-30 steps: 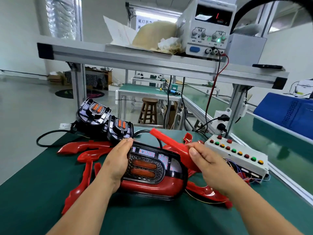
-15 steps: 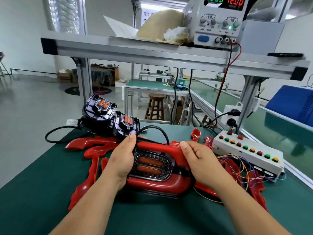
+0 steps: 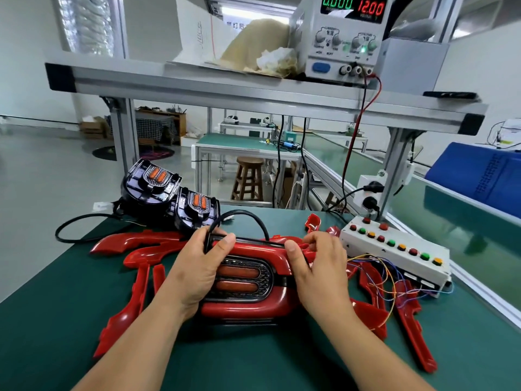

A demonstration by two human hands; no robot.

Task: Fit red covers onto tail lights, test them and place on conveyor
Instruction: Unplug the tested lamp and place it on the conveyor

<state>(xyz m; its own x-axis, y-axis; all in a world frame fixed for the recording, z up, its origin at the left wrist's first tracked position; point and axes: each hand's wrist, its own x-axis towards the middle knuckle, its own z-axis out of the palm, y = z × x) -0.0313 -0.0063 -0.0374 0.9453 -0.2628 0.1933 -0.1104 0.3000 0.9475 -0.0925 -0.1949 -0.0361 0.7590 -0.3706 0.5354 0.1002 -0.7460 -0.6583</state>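
The light (image 3: 242,280) lies flat on the green table (image 3: 56,320) right in front of me, face up, with a red cover (image 3: 255,249) sitting across its top edge and red trim along its bottom. My left hand (image 3: 197,273) grips the light's left end, fingers curled over the far edge and thumb lying on the cover; a black cable (image 3: 248,213) loops up from under those fingers. My right hand (image 3: 320,273) pinches the cover's right end, thumb on top and fingers curled behind it. Loose covers (image 3: 135,300) lie scattered on the table on both sides of the light. Two bare lights (image 3: 153,187) stand side by side at the table's far left edge. To my right sits a button box (image 3: 394,251) with coloured wires spilling from it, and past it runs the conveyor (image 3: 465,224). On the shelf above, the power supply (image 3: 348,43) reads 0.000 and 12.00.
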